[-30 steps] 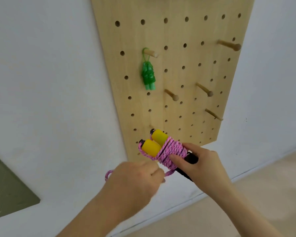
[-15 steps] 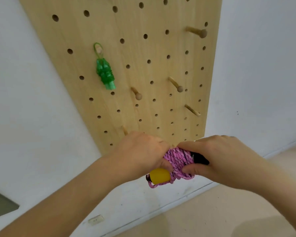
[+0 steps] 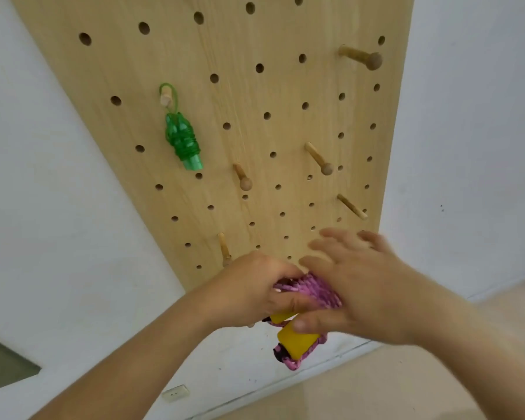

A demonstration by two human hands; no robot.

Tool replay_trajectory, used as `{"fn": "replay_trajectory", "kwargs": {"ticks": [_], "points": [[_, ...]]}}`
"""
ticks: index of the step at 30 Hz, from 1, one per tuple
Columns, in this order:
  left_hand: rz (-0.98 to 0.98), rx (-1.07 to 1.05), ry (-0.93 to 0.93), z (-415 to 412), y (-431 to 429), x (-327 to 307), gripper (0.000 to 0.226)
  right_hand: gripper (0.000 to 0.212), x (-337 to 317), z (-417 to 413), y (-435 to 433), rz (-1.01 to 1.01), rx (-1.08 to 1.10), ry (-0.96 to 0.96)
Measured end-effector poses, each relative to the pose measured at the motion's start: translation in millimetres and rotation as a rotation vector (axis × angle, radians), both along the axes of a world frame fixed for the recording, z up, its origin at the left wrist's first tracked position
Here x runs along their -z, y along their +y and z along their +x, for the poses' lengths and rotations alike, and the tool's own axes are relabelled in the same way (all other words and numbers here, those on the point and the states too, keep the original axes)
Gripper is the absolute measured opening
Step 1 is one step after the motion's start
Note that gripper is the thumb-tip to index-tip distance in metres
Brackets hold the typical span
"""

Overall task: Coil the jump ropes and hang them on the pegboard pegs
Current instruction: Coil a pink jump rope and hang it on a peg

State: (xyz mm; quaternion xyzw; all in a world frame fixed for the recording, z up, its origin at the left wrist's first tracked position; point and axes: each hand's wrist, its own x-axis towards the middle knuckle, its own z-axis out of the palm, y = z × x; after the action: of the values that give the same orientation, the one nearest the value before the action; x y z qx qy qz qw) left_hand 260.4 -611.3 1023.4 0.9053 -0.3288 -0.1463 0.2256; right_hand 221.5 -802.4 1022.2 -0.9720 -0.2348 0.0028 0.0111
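Green rope (image 3: 181, 140) is coiled and hung on its peg (image 3: 165, 97), one down, while I've got the pink rope (image 3: 312, 291) wound (not yet hung) below the pegboard (image 3: 240, 116), left hand (image 3: 255, 292) gripping it, right hand (image 3: 364, 292) spread over it.

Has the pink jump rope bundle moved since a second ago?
Yes: the pink bundle dropped below the pegboard edge, its yellow handles now pointing down.
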Motion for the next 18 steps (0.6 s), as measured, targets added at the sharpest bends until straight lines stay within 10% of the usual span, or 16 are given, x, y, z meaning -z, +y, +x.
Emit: {"fn": "replay_trajectory", "kwargs": {"ticks": [7, 13, 18], "points": [[-0.271, -0.058, 0.412, 13, 17, -11, 0.028, 0.078, 37, 20, 11, 0.492, -0.019, -0.197], [-0.856, -0.293, 0.278, 11, 21, -11, 0.021, 0.067, 21, 22, 17, 1.388, -0.011, 0.238], [-0.883, -0.221, 0.268, -9, -3, 0, 0.027, 0.044, 51, 23, 26, 2.003, 0.371, 0.803]]}}
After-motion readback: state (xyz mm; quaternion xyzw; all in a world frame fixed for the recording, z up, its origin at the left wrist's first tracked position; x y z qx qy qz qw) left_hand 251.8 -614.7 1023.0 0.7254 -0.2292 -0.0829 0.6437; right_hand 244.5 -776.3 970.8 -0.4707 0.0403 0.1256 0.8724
